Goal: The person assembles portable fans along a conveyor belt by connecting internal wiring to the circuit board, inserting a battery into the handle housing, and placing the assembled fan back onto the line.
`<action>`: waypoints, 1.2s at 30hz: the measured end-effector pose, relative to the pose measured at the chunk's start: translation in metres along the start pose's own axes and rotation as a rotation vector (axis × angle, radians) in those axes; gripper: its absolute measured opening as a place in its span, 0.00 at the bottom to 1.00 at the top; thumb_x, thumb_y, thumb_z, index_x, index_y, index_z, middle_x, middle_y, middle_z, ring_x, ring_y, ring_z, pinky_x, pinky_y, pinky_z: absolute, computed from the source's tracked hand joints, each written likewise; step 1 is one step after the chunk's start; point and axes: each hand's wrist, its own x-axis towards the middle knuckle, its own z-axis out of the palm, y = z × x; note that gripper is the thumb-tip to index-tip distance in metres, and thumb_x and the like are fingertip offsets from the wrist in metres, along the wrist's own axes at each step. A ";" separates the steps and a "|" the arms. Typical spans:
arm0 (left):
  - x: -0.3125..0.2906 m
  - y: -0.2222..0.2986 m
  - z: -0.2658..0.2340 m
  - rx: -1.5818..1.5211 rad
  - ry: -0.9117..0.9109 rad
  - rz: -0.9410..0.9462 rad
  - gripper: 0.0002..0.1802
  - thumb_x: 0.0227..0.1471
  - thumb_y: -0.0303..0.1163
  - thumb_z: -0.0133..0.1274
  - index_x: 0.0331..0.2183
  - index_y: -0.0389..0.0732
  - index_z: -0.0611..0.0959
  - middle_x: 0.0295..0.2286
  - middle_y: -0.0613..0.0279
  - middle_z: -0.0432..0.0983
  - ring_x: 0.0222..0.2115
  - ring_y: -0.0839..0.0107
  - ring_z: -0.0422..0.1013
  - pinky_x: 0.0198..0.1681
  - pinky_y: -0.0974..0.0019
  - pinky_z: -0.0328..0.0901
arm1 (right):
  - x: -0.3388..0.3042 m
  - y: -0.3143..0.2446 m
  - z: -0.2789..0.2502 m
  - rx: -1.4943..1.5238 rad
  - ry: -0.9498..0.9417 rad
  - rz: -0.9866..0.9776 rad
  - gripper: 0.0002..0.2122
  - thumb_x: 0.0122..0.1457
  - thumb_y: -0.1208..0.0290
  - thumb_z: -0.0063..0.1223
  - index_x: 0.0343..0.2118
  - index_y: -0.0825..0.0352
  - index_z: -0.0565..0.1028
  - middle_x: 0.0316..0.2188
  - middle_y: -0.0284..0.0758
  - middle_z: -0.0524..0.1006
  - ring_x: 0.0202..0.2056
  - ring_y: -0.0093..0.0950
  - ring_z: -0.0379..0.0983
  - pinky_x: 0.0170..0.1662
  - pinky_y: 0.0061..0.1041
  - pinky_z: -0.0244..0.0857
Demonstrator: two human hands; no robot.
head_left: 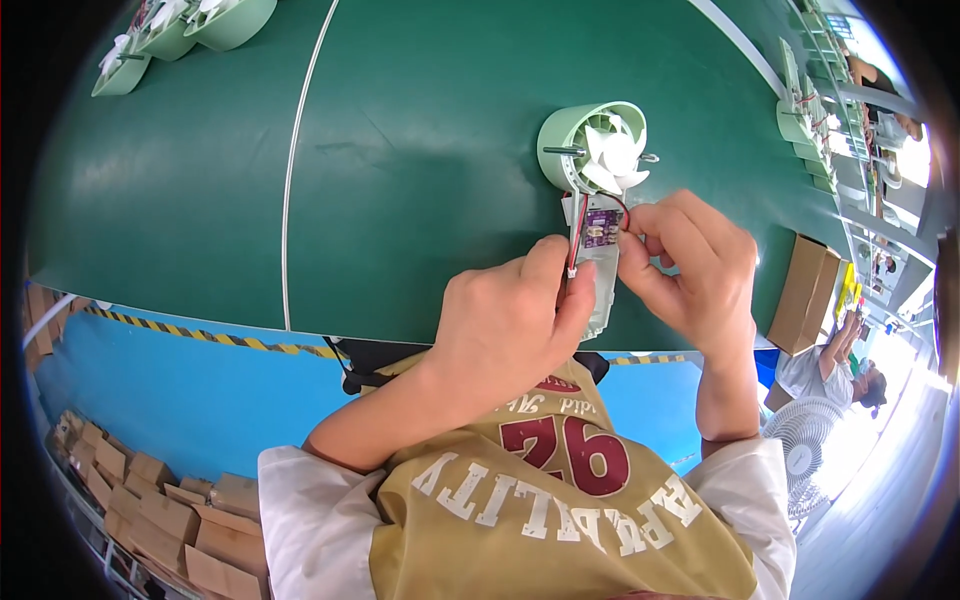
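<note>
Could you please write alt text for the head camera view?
A person's left hand pinches thin red and dark wires with a small white connector while the right hand holds a curved thin wire beside a purple circuit board, next to a pale green plastic fan with white blades on a dark green tabletop.

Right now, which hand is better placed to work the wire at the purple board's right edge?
Probably the right hand: its fingertips are at that wire, while the left hand holds the white plug.
</note>
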 end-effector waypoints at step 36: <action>0.001 -0.002 0.003 0.154 0.053 0.108 0.11 0.53 0.31 0.57 0.27 0.39 0.72 0.13 0.65 0.70 0.12 0.68 0.71 0.15 0.66 0.66 | 0.021 0.024 -0.014 0.087 -0.248 -0.315 0.09 0.46 0.82 0.63 0.31 0.71 0.76 0.26 0.37 0.75 0.24 0.32 0.71 0.23 0.29 0.64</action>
